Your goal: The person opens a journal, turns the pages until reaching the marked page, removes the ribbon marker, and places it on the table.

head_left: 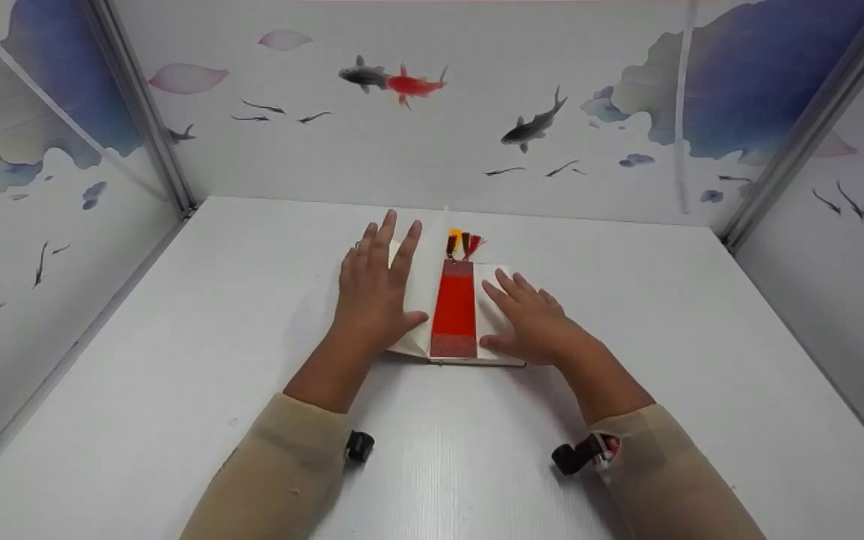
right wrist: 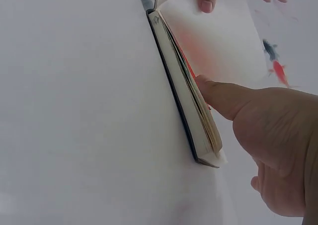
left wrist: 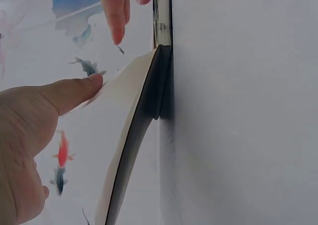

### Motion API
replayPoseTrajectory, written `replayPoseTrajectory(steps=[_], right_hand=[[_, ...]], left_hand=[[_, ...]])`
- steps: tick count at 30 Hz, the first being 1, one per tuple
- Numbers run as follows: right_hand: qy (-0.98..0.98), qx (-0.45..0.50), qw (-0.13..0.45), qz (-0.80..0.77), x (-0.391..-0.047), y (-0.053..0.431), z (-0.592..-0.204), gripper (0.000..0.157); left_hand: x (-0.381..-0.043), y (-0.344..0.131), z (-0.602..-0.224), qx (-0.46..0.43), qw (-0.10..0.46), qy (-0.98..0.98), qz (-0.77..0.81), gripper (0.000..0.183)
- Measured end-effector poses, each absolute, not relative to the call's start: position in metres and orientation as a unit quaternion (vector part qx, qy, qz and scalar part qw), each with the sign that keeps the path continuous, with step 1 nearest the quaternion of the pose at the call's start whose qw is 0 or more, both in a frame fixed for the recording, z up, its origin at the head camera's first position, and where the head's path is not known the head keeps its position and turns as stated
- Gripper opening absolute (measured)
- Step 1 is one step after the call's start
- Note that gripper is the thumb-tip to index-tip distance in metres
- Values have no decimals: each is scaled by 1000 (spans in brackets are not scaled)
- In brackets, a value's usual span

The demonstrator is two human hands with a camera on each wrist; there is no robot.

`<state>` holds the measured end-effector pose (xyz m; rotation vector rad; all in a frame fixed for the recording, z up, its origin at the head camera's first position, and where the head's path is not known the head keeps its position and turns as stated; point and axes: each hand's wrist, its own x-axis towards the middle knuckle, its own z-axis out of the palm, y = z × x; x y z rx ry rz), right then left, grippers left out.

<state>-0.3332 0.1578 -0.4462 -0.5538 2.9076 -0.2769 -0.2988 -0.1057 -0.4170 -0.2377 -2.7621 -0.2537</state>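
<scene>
A book (head_left: pixel 489 319) lies spread on the table, and a red bookmark (head_left: pixel 454 307) rests on its right-hand page along the fold. Dark, yellow and red tassels (head_left: pixel 466 244) stick out past the bookmark's far end. My left hand (head_left: pixel 374 289) is over the left side, fingers spread and straight, thumb pointing toward the bookmark. In the left wrist view, the left cover (left wrist: pixel 136 120) slants up off the table. Over the right page is my right hand (head_left: pixel 533 315), fingers extended. Its thumb (right wrist: pixel 223 96) reaches the edge of the pages in the right wrist view.
The white table (head_left: pixel 432 465) extends around the book on every side. Behind it stands a white panel (head_left: pixel 469 165) painted with fish, and similar panels close off the left and right. Small black devices (head_left: pixel 359 447) are fixed at both sleeves.
</scene>
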Motion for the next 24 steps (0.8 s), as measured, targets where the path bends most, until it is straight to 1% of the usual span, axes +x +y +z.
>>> replayPoseTrajectory(steps=[8, 14, 18, 24], right_hand=[[970, -192, 129, -71, -337, 159, -453, 97], [966, -204, 147, -56, -336, 158, -453, 92], [963, -206, 159, -72, -334, 160, -450, 88], [960, -203, 169, -90, -333, 162, -450, 85]], left_hand=[[-299, -108, -420, -97, 95, -987, -88, 120], [-299, -112, -428, -92, 30, -989, -109, 111], [-300, -114, -430, -86, -11, -992, -92, 102], [-298, -116, -431, -91, -51, -990, -97, 91]])
